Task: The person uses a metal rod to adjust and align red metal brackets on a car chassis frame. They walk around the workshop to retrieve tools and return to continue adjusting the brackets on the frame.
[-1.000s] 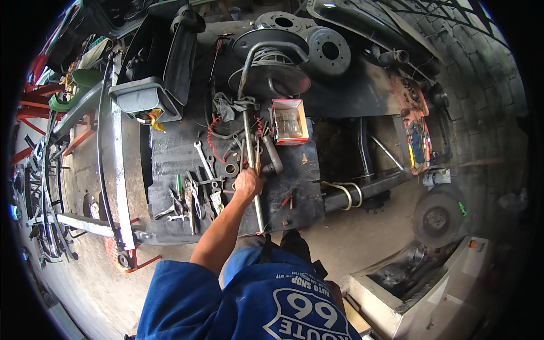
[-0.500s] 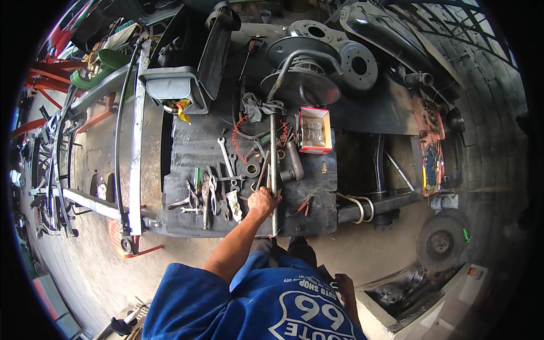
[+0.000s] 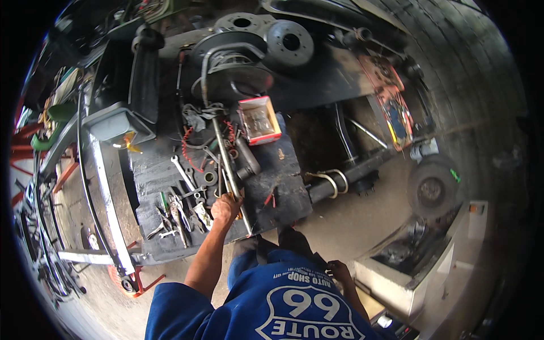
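Note:
My left hand point(image 3: 226, 208) grips a long steel bar point(image 3: 221, 136) lying across a dark worktop point(image 3: 286, 209), its fingers closed near the bar's lower part. Around it are wrenches point(image 3: 182, 173), assorted pliers point(image 3: 159, 226), a metal ring point(image 3: 209, 178), red-handled pliers point(image 3: 270, 196) and an L-shaped metal piece point(image 3: 247, 160). A red coiled hose point(image 3: 186, 141) and an open red-edged box point(image 3: 262, 137) lie farther back. At the lower right my right hand point(image 3: 338, 271) is by my waist, fingers curled round something dark that I cannot make out.
Behind are a reel point(image 3: 232, 85), steel discs point(image 3: 289, 42) and a dark metal housing point(image 3: 144, 73). Long rails point(image 3: 110, 198) stand left. An orange tool tray point(image 3: 396, 122), a wheel point(image 3: 430, 187) and a pale trough point(image 3: 416, 289) are at the right.
My left hand has shifted down toward the bar's near end. My right hand has come further into view beside my waist. The camera's view has turned slightly.

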A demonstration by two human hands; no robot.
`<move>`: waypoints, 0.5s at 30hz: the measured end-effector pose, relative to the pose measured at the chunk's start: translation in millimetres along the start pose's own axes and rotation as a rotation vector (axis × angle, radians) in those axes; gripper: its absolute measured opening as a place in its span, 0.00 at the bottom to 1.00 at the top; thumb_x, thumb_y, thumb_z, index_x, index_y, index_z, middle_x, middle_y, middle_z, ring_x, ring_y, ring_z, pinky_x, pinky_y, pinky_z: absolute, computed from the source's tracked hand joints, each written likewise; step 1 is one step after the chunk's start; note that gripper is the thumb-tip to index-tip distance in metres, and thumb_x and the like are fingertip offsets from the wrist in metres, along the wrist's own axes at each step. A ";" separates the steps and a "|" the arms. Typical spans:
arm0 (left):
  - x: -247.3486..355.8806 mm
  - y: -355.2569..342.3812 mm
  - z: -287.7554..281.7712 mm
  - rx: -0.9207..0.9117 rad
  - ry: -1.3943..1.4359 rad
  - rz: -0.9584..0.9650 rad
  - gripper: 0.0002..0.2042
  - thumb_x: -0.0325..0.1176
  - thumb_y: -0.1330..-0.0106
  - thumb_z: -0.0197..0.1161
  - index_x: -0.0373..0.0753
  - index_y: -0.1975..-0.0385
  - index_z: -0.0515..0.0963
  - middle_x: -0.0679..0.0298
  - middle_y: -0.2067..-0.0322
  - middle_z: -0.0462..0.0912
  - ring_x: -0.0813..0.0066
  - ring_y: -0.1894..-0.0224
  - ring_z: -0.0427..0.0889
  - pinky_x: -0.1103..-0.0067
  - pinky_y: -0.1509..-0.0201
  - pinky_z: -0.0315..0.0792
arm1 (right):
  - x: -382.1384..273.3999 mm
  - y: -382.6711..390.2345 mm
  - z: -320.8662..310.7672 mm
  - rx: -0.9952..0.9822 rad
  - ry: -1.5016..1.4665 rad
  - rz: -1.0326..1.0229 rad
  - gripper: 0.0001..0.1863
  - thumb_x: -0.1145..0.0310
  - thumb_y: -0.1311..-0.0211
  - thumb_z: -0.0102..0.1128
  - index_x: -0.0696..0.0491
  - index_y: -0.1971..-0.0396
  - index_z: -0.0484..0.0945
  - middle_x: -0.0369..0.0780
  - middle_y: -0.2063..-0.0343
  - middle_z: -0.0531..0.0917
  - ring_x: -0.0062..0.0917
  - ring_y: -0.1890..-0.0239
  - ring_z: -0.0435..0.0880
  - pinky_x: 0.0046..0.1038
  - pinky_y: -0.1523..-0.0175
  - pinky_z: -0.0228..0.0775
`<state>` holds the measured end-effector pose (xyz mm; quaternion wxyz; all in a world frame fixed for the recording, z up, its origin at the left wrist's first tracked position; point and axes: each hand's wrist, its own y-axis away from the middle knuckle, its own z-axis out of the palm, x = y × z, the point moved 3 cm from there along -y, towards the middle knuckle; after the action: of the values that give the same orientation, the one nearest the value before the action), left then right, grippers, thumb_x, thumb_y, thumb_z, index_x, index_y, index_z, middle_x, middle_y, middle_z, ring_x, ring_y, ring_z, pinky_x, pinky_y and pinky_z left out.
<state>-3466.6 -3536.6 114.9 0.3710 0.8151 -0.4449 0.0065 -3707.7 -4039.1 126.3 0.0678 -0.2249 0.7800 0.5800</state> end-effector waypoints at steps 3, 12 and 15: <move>-2.1 2.8 0.1 0.037 -0.072 -0.038 0.31 0.66 0.42 0.59 0.41 0.57 0.83 0.47 0.61 0.86 0.49 0.56 0.85 0.61 0.51 0.78 | 35.7 -0.8 -6.8 -0.006 -0.074 0.013 0.13 0.65 0.32 0.56 0.53 0.52 0.78 0.40 0.68 0.84 0.23 0.72 0.83 0.26 0.69 0.73; -13.4 -4.4 44.1 0.227 -0.104 -0.020 0.30 0.62 0.35 0.54 0.36 0.55 0.75 0.41 0.62 0.84 0.44 0.55 0.84 0.57 0.52 0.76 | 92.6 -46.9 -45.9 0.018 0.099 0.051 0.21 0.57 0.38 0.61 0.56 0.52 0.82 0.45 0.67 0.87 0.28 0.69 0.86 0.31 0.63 0.79; -32.3 -21.0 62.4 0.233 -0.304 -0.024 0.28 0.58 0.34 0.54 0.39 0.47 0.72 0.41 0.54 0.80 0.38 0.60 0.83 0.56 0.55 0.77 | 110.5 -69.8 -73.2 -0.040 0.036 0.011 0.21 0.57 0.37 0.60 0.56 0.50 0.81 0.44 0.67 0.87 0.29 0.71 0.85 0.30 0.65 0.80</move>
<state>-3490.8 -3544.6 46.1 0.2027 0.8494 -0.4823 -0.0694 -3764.7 -4153.4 48.1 0.0461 -0.2323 0.7705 0.5918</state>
